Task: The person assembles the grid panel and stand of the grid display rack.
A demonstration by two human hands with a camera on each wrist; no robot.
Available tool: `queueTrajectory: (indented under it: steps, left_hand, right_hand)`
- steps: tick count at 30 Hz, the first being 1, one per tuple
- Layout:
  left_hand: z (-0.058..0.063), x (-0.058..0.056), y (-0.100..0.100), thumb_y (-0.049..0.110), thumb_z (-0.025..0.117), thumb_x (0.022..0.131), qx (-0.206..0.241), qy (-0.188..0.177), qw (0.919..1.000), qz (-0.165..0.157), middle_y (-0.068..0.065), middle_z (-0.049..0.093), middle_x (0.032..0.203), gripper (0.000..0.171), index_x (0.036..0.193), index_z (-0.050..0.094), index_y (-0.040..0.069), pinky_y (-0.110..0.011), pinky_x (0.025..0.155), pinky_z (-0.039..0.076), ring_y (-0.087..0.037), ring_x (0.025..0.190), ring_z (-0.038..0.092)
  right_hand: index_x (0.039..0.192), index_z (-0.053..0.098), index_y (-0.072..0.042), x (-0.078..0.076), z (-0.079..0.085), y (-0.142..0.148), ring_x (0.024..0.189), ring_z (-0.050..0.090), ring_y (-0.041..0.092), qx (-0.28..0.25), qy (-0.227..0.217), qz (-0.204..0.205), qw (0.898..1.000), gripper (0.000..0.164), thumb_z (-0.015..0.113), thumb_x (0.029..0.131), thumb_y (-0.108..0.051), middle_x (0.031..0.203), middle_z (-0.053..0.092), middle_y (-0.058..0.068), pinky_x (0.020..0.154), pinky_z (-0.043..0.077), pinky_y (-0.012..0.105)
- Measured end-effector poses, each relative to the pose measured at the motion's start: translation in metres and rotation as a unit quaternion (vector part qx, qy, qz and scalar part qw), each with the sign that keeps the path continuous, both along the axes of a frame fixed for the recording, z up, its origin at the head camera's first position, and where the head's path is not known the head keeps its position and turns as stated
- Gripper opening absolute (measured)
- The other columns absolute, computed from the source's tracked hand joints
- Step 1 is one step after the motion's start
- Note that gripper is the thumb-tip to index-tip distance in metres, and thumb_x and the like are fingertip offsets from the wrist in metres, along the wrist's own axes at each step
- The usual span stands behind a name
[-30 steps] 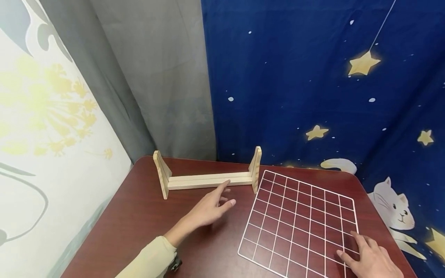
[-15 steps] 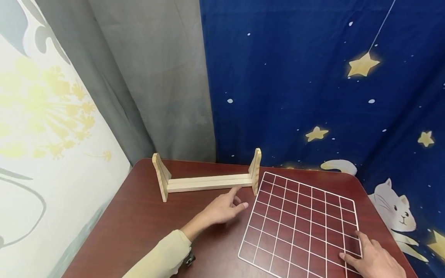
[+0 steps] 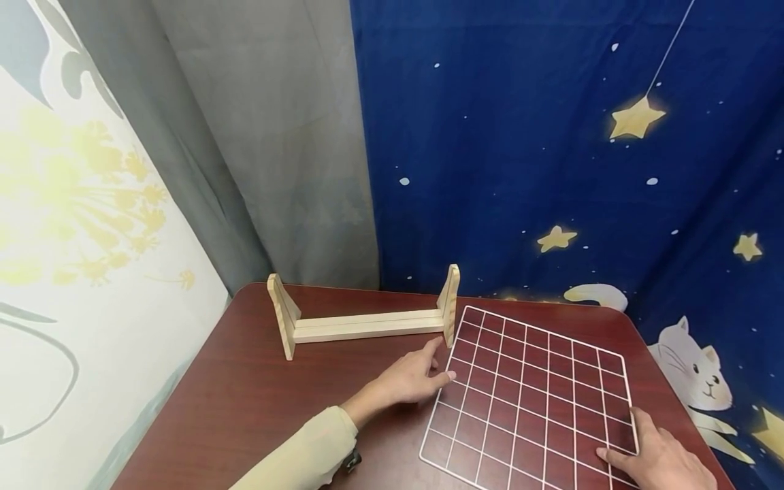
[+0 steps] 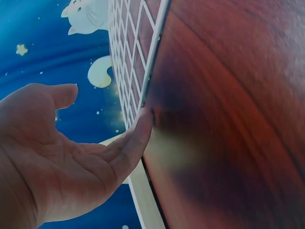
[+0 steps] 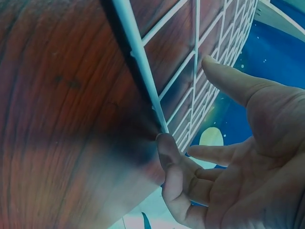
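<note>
A white wire grid panel [image 3: 529, 401] lies on the table at the right. My left hand [image 3: 413, 378] is at its left edge, thumb apart from the fingers and over the rim. In the left wrist view the fingertips of the left hand [image 4: 86, 162] reach the grid's edge [image 4: 153, 52]. At the opposite edge is my right hand [image 3: 664, 456], thumb over the wires. The right wrist view has the fingertips of the right hand [image 5: 238, 162] at the rim [image 5: 143, 62], with the thumb spread away from them. Neither hand plainly pinches the panel.
A pale wooden stand [image 3: 367, 325] with two upright ends sits at the back of the dark red table [image 3: 245, 401], its right end close to the grid's far left corner. Behind hang a grey curtain [image 3: 288, 136] and a blue star-patterned curtain [image 3: 490, 136].
My left hand has moved right, from in front of the wooden stand to the grid's left edge. The right hand has shifted slightly outward along the right edge. Grid and stand stay in place.
</note>
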State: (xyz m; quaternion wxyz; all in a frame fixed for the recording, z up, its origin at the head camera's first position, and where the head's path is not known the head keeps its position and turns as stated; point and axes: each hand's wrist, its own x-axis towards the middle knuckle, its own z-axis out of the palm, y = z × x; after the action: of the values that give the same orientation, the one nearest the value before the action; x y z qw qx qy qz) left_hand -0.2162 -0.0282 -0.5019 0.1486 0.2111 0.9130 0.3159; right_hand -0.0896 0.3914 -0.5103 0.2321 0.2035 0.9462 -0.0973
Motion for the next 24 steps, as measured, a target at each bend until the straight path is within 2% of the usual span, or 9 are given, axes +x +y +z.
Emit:
queueTrajectory:
  steps: [5, 9, 13, 16, 18, 20, 22, 24]
  left_hand:
    - [-0.005, 0.002, 0.008, 0.059, 0.061, 0.101, -0.013, 0.004, 0.9999, -0.002, -0.005, 0.073, 0.131, 0.078, 0.163, 0.037, 0.017, -0.045, 0.100, 0.056, -0.020, 0.122, 0.069]
    - [-0.006, 0.003, 0.011, 0.058, 0.061, 0.101, -0.023, 0.008, 0.9997, -0.007, -0.004, 0.072, 0.129, 0.077, 0.160, 0.042, 0.012, -0.042, 0.100, 0.056, -0.018, 0.120, 0.068]
    - [-0.006, 0.002, 0.013, 0.056, 0.061, 0.101, -0.005, -0.010, 0.9999, -0.007, -0.006, 0.074, 0.124, 0.078, 0.158, 0.043, 0.006, -0.037, 0.100, 0.055, -0.016, 0.114, 0.068]
    - [-0.004, 0.000, 0.016, 0.049, 0.065, 0.101, 0.052, -0.077, 0.9956, 0.008, -0.011, 0.074, 0.122, 0.077, 0.158, 0.042, 0.003, -0.041, 0.086, 0.063, -0.022, 0.101, 0.074]
    - [-0.002, -0.001, 0.017, 0.047, 0.069, 0.100, 0.097, -0.141, 0.9848, 0.030, -0.013, 0.073, 0.122, 0.079, 0.159, 0.041, 0.002, -0.045, 0.071, 0.065, -0.027, 0.092, 0.075]
    - [0.000, -0.002, 0.017, 0.045, 0.073, 0.098, 0.137, -0.201, 0.9683, 0.055, -0.015, 0.073, 0.118, 0.082, 0.158, 0.040, 0.000, -0.050, 0.061, 0.064, -0.031, 0.086, 0.075]
    - [0.001, -0.003, 0.018, 0.046, 0.075, 0.097, 0.152, -0.230, 0.9588, 0.070, -0.015, 0.075, 0.111, 0.083, 0.156, 0.042, -0.003, -0.048, 0.061, 0.065, -0.028, 0.089, 0.075]
    - [0.001, -0.004, 0.020, 0.043, 0.076, 0.097, 0.157, -0.236, 0.9561, 0.076, -0.014, 0.075, 0.099, 0.079, 0.151, 0.047, -0.007, -0.041, 0.060, 0.063, -0.023, 0.080, 0.074]
  right_hand:
    - [0.149, 0.024, 0.011, -0.001, 0.003, 0.001, 0.096, 0.065, 0.050, 0.000, 0.008, -0.013, 1.000, 0.145, 0.077, 0.059, -0.090, 0.121, 0.058, 0.041, 0.084, 0.053, 0.066]
    - [0.149, 0.023, 0.010, -0.004, -0.002, 0.002, 0.098, 0.065, 0.052, 0.001, 0.013, -0.031, 0.999, 0.146, 0.080, 0.057, -0.088, 0.122, 0.059, 0.042, 0.086, 0.052, 0.066]
    - [0.147, 0.024, 0.011, -0.007, -0.009, 0.005, 0.098, 0.063, 0.052, -0.016, 0.015, -0.053, 0.998, 0.147, 0.082, 0.055, -0.087, 0.121, 0.058, 0.041, 0.087, 0.051, 0.067]
    - [0.145, 0.026, 0.014, -0.008, -0.011, 0.009, 0.096, 0.062, 0.049, -0.037, 0.014, -0.054, 0.998, 0.147, 0.081, 0.055, -0.088, 0.117, 0.059, 0.039, 0.085, 0.052, 0.065]
    - [0.144, 0.027, 0.016, -0.009, -0.011, 0.011, 0.094, 0.061, 0.047, -0.050, 0.013, -0.052, 0.997, 0.146, 0.081, 0.056, -0.088, 0.116, 0.059, 0.038, 0.085, 0.052, 0.064]
    - [0.144, 0.026, 0.017, -0.010, -0.010, 0.012, 0.095, 0.060, 0.046, -0.056, 0.011, -0.054, 0.997, 0.146, 0.081, 0.058, -0.087, 0.117, 0.058, 0.038, 0.086, 0.052, 0.064]
    - [0.145, 0.025, 0.018, -0.010, -0.010, 0.012, 0.095, 0.059, 0.045, -0.058, 0.010, -0.062, 0.996, 0.145, 0.082, 0.059, -0.085, 0.118, 0.057, 0.038, 0.088, 0.052, 0.064]
    - [0.144, 0.025, 0.018, -0.010, -0.010, 0.011, 0.097, 0.059, 0.046, -0.060, 0.009, -0.064, 0.996, 0.144, 0.083, 0.060, -0.083, 0.120, 0.056, 0.039, 0.089, 0.052, 0.064]
